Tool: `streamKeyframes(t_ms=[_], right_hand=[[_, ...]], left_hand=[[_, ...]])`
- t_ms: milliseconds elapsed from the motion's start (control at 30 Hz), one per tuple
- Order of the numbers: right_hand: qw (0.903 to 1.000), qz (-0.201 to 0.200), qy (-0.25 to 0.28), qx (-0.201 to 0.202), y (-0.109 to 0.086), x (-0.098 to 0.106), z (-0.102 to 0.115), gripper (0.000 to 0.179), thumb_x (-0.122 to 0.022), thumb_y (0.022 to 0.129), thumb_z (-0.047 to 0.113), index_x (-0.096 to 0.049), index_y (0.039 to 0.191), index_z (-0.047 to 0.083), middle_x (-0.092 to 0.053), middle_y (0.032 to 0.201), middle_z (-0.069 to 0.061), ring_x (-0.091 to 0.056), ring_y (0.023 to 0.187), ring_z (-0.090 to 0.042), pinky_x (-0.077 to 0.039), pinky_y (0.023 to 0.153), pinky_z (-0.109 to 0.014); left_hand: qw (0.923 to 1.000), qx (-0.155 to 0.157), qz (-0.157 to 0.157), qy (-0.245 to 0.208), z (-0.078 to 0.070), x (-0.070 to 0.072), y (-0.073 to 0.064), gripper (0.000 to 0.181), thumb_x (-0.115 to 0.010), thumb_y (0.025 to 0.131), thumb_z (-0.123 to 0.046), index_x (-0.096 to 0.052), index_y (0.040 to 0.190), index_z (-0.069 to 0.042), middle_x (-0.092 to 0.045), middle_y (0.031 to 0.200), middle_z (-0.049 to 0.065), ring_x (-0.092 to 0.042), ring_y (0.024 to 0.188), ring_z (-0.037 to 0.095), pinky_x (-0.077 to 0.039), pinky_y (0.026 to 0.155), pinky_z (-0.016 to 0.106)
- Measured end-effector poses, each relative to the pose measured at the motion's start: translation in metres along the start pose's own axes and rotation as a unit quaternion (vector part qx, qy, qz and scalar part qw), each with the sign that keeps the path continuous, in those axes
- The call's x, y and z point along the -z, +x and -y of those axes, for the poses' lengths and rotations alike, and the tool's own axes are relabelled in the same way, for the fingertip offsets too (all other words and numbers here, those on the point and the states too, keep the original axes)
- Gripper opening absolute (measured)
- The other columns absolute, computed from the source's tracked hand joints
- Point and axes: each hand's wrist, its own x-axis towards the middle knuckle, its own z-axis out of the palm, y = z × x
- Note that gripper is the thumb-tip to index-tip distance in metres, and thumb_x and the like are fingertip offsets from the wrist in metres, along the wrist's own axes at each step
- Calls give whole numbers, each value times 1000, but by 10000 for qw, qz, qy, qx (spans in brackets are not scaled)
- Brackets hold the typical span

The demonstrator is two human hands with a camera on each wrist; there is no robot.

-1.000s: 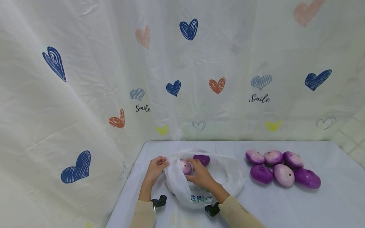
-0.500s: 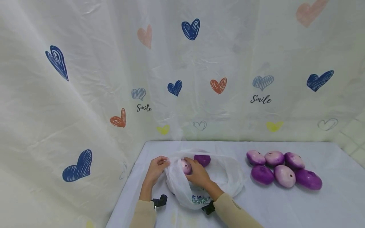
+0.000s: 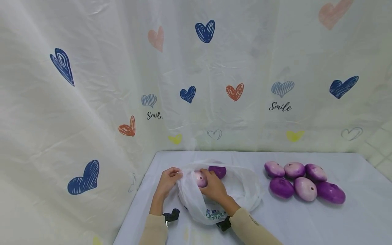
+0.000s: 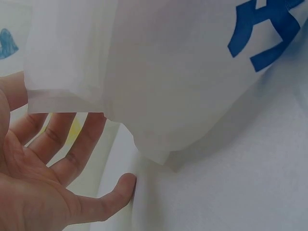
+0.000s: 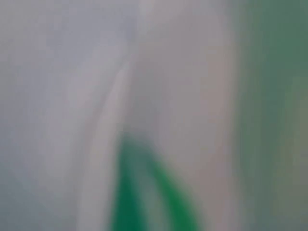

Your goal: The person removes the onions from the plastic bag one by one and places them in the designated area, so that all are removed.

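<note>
A white plastic bag (image 3: 196,207) with printed lettering lies on its side on the table, its mouth spread. At the mouth's left edge, my left hand (image 3: 166,182) pinches the rim; in the left wrist view the fingers (image 4: 57,139) pass behind the film. My right hand (image 3: 214,186) is inside the mouth, thumb and fingers round a pale purple-and-white round eggplant (image 3: 200,178). A darker purple eggplant (image 3: 218,171) lies deeper in the bag, just behind that hand. The right wrist view is blurred, with only bag film (image 5: 183,96) and green print showing.
Several more round eggplants (image 3: 305,189) sit in two rows to the right of the bag on the white-covered table (image 3: 245,234). A white curtain (image 3: 251,61) printed with hearts hangs behind and to the left.
My right hand's thumb and fingers have closed in around the pale eggplant, and the right wrist has shifted slightly left. The left hand keeps its hold on the bag rim.
</note>
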Motion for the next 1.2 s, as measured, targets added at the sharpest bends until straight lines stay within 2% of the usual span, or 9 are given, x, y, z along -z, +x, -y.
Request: streamKeyframes(t_ms=[367,467,667,867,933,1033,1200], right_hand=[[9999,-2,-93,108,-13,23,1,80,-88,74,49,-55,142,22,-62,123,-11,-64,101,-25,-57,90,-54],[10000,-9,-91,32,-17,31,1,78,-88,74,46,-55,141,23,-61,125,-11,-64,104,-26,-57,91,-55],[9999,-105,-19,115,-24,48,0,78,-90,74,38,-55,142,20,-60,130,-12,-64,108,-28,-57,92,-56],[9996,-163,131,171,-37,66,-1,78,-91,75,31,-54,143,23,-58,134,-9,-63,116,-29,-56,92,-57],[9995,-158,182,211,-42,73,-1,78,-91,74,31,-54,143,24,-60,129,-7,-63,113,-27,-57,92,-55],[9993,-133,175,292,-48,83,-5,79,-91,75,32,-53,144,25,-60,123,-3,-61,104,-19,-59,88,-43],[9984,-188,185,507,-57,99,-14,81,-91,75,30,-52,145,23,-60,121,-1,-57,93,-12,-53,74,-25]], left_hand=[[10000,-3,13,44,-1,-1,0,19,-73,95,-21,-70,107,-6,-66,90,7,-57,79,18,-46,69,33],[10000,7,12,37,0,-1,1,19,-73,95,-21,-70,107,-6,-66,91,7,-57,79,18,-46,70,34],[10000,16,-3,52,-1,-2,1,19,-73,95,-20,-70,107,-6,-66,91,7,-57,79,18,-47,70,34],[10000,57,-14,65,-1,-2,0,19,-73,95,-21,-70,107,-6,-66,92,7,-57,79,18,-46,70,33],[9999,66,-25,73,-1,-2,0,19,-72,96,-21,-70,108,-6,-66,92,7,-57,80,18,-46,70,32],[9999,53,-45,105,-2,-2,-1,19,-72,96,-21,-70,108,-6,-67,93,7,-57,80,18,-45,69,32],[9999,51,-41,134,-3,-1,-3,19,-72,96,-21,-70,108,-6,-67,93,8,-57,80,18,-46,70,33]])
